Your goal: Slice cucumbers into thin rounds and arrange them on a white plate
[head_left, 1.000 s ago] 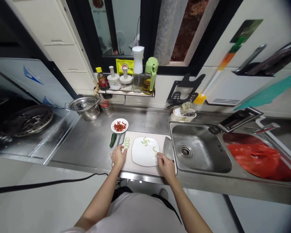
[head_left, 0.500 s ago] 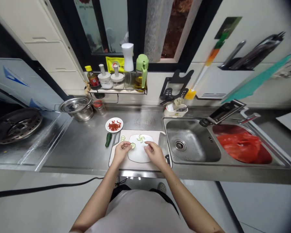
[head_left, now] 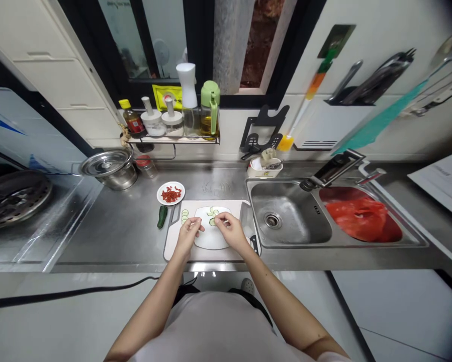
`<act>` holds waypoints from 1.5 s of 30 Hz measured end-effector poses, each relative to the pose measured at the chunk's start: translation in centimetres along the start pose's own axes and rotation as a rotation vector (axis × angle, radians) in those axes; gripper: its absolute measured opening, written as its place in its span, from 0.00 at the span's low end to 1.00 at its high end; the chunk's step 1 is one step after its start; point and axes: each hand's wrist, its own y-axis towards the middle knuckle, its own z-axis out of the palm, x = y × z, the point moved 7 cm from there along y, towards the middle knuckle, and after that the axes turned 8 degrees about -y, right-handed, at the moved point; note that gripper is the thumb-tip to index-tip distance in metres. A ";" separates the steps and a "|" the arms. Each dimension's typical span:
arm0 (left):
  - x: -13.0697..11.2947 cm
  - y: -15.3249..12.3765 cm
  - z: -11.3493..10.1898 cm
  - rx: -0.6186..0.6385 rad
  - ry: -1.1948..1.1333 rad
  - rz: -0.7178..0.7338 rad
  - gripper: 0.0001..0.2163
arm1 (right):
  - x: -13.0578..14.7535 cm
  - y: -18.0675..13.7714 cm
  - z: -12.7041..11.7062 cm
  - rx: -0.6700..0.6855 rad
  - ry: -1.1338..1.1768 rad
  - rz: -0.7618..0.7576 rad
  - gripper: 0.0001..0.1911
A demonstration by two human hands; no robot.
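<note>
A white square plate [head_left: 210, 240] lies on a pale cutting board [head_left: 206, 254] at the counter's front edge. Cucumber slices [head_left: 211, 213] sit near the plate's far side. My left hand [head_left: 188, 233] hovers over the plate's left part, fingers curled, apparently holding nothing. My right hand [head_left: 229, 229] is over the plate's right part, fingertips pinched at a cucumber slice [head_left: 212, 221]. More slices [head_left: 184, 215] rest on the board's left far corner. A cucumber end [head_left: 162, 216] lies on the steel counter left of the board.
A small dish of red chilli pieces [head_left: 170, 193] stands behind the board. A lidded steel pot [head_left: 108, 167] sits at the left, a condiment shelf [head_left: 171, 128] above. The sink [head_left: 286, 213] lies right of the board, with a red basin [head_left: 359, 218] beyond. A knife [head_left: 253, 242] lies at the board's right edge.
My right hand came from the plate's right edge to its middle near the far slices. My left hand left the board's left side and moved over the plate. The camera shifted right.
</note>
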 end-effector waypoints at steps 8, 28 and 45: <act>2.0 -1.1 2.6 0.176 -0.228 -0.433 0.26 | 1.7 0.0 -1.2 -0.070 -0.040 -0.178 0.08; -0.2 0.2 3.9 0.331 -0.279 -0.469 0.12 | 2.6 -0.2 -1.4 -0.042 -0.176 -0.380 0.07; -4.5 0.3 3.8 0.294 0.086 0.008 0.12 | 3.8 0.3 -1.1 0.079 -0.184 -0.364 0.06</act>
